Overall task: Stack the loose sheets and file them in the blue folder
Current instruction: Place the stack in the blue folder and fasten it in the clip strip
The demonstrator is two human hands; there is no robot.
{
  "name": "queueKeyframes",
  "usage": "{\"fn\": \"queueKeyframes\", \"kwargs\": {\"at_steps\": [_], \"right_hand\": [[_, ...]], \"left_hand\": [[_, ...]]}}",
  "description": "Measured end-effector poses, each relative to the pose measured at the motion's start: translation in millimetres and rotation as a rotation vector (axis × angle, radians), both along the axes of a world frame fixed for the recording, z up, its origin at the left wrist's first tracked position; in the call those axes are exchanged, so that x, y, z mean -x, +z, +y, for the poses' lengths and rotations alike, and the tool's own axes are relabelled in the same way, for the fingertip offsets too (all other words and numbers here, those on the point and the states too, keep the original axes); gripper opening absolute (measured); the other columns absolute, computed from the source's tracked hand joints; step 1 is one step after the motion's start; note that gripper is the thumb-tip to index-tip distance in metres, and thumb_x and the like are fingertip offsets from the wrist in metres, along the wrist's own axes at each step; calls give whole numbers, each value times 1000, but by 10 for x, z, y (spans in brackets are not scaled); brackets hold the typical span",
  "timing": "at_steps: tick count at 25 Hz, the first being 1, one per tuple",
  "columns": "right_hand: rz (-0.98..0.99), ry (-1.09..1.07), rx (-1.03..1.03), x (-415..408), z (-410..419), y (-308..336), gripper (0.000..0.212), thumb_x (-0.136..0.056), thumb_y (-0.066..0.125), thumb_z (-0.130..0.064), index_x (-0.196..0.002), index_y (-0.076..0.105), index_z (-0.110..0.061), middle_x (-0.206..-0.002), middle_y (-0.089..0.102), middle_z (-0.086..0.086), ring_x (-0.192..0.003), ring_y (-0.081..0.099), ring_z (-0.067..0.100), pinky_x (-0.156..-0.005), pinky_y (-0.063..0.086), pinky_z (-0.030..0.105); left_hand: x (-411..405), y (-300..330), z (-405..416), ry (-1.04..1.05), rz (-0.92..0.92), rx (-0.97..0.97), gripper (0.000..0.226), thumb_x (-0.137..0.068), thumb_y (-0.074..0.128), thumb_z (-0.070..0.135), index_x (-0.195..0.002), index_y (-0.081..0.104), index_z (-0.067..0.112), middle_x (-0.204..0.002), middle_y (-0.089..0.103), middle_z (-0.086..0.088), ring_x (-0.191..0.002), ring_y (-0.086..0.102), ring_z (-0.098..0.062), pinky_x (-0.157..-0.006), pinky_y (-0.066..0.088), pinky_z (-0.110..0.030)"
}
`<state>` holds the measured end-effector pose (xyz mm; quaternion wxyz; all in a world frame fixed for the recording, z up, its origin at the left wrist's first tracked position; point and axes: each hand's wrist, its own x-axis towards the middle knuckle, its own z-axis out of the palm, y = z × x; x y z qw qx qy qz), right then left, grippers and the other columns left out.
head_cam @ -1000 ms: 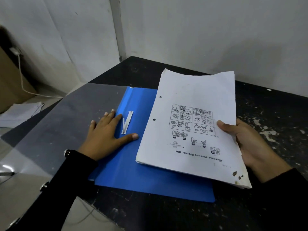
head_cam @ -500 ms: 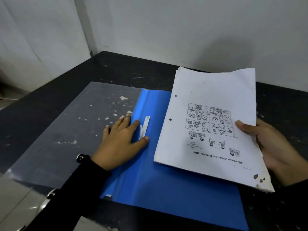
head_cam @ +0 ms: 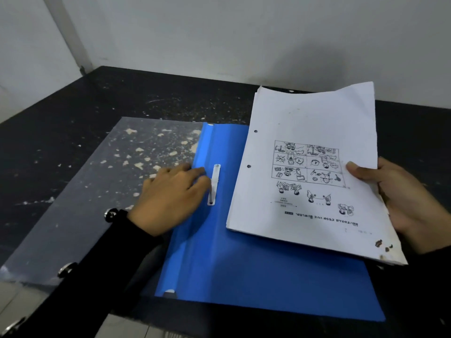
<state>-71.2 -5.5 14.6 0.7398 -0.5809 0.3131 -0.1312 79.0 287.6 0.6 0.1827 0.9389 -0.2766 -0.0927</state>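
Note:
The blue folder (head_cam: 256, 276) lies open on the dark table, its clear cover (head_cam: 92, 191) spread flat to the left. A white fastener strip (head_cam: 214, 184) sits along the folder's spine. My left hand (head_cam: 170, 198) rests palm down across the cover and spine, fingertips touching the strip. My right hand (head_cam: 400, 203) grips the right edge of a stack of white sheets (head_cam: 310, 172), thumb on top. The stack hovers tilted over the folder's right half, with two punched holes along its left edge and a printed comic on the top sheet.
The black speckled table (head_cam: 122, 98) runs back to a white wall (head_cam: 244, 32) and a corner at far left. The table's near edge lies just under the folder's front, with pale floor (head_cam: 127, 325) below.
The view has swung left and closer. My left hand's fingers have slid onto the fastener strip. The stack stays held over the folder's right side.

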Motion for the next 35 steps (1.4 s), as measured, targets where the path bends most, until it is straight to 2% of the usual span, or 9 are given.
{"fn": "queueKeyframes", "kwargs": {"at_steps": [3,6,12,16,19,24,27,31,35], "right_hand": [[-3,8,6,1,21,-36,25,-89,56,-3,-109,65,-14,-94,76,7,-74,74,22,-56,60,36],[-3,9,36,6,69,-54,21,-90,55,-1,-103,65,-14,-85,77,5,-69,74,20,-54,60,35],[-11,12,69,10,99,-65,22,-89,56,-2,-102,66,-16,-91,76,6,-69,74,20,-56,61,36],[-10,15,78,7,85,-92,27,-88,57,-3,-112,65,-13,-101,75,10,-75,74,22,-59,61,37],[-11,13,82,6,90,-90,25,-89,57,-3,-109,66,-14,-100,75,9,-73,74,22,-58,61,37],[-15,11,83,13,84,-91,26,-89,57,-4,-111,66,-14,-102,75,10,-76,74,22,-65,61,39],[-20,9,71,11,88,-91,24,-89,57,-3,-108,66,-15,-99,75,8,-73,74,20,-59,61,36],[-21,22,80,17,74,-105,28,-90,56,-4,-114,65,-13,-101,75,8,-79,74,22,-59,61,35],[-40,23,65,23,79,-92,24,-90,55,-3,-106,66,-17,-97,76,6,-75,74,20,-56,60,32]], "left_hand": [[-161,131,-87,-39,-2,178,42,-93,44,41,-128,57,20,-128,59,-4,-118,53,-27,-103,39,-35],[-416,205,-193,-141,165,123,34,-96,50,19,-130,55,16,-125,60,-4,-116,55,-21,-97,36,-24],[-633,145,-293,-306,184,7,31,-79,73,27,-109,64,26,-115,61,-3,-100,55,-16,-89,43,-27],[-626,115,-357,-296,152,31,31,-78,74,27,-107,64,21,-108,58,-1,-76,48,-3,-67,37,-4],[-670,124,-366,-282,212,34,32,-79,73,26,-108,63,19,-103,55,2,-70,47,-1,-57,34,3],[-750,209,-369,-324,290,12,25,-82,70,22,-107,65,19,-97,57,2,-68,48,-2,-60,38,-1],[-768,220,-375,-330,256,-18,30,-78,73,28,-106,65,22,-99,59,2,-68,50,-3,-63,40,-4],[-737,238,-314,-331,341,-43,53,-60,77,48,-109,62,34,-106,56,6,-83,52,-6,-82,44,-22],[-677,177,-337,-329,247,-54,60,-60,85,35,-113,55,33,-106,50,6,-92,49,-13,-78,40,-22]]}}
